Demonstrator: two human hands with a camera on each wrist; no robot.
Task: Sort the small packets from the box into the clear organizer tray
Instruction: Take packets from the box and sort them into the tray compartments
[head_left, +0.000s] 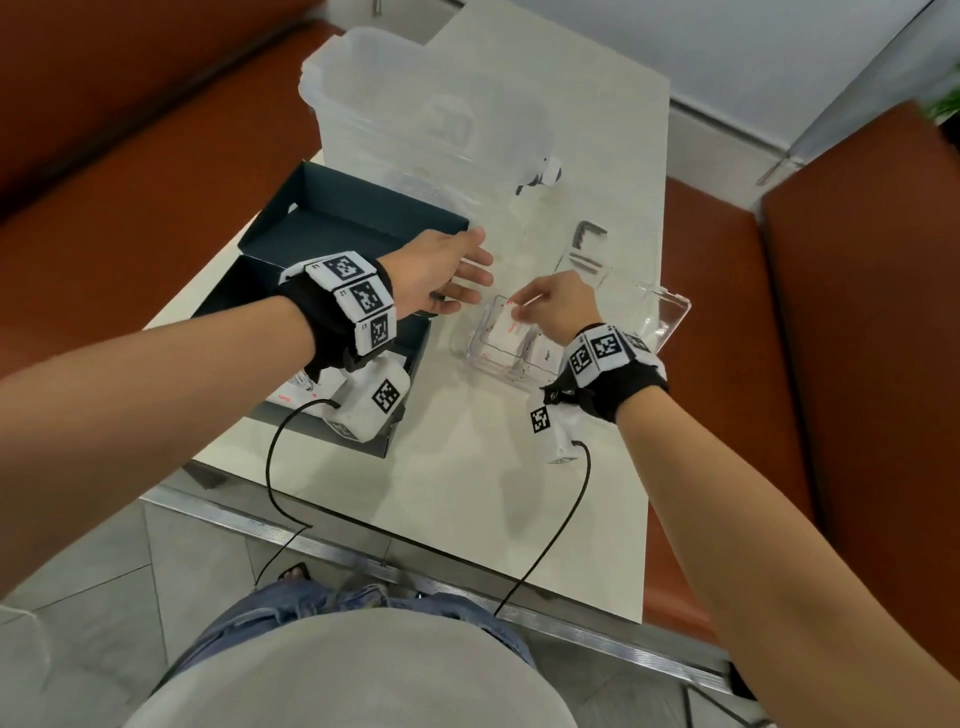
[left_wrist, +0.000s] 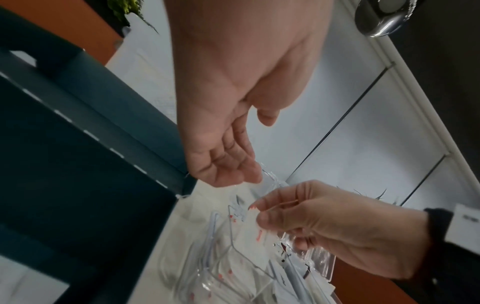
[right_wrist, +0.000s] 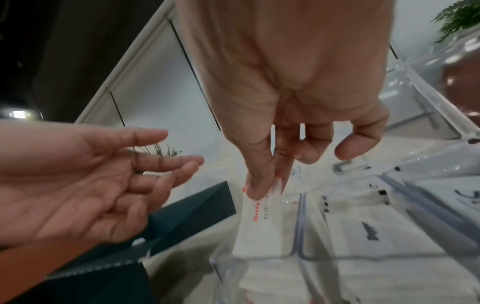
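The right hand (right_wrist: 285, 107) pinches one white packet (right_wrist: 259, 218) between thumb and fingers (right_wrist: 279, 164), its lower end down in the near-left compartment of the clear organizer tray (head_left: 670, 312). The left hand (head_left: 441, 275) hovers empty, fingers spread and relaxed, between the dark box (head_left: 332, 228) and the tray. The right wrist view shows two compartments holding white packets, side by side; the head view alone shows one translucent bin (head_left: 395, 114) farther back on the bench (head_left: 467, 483).
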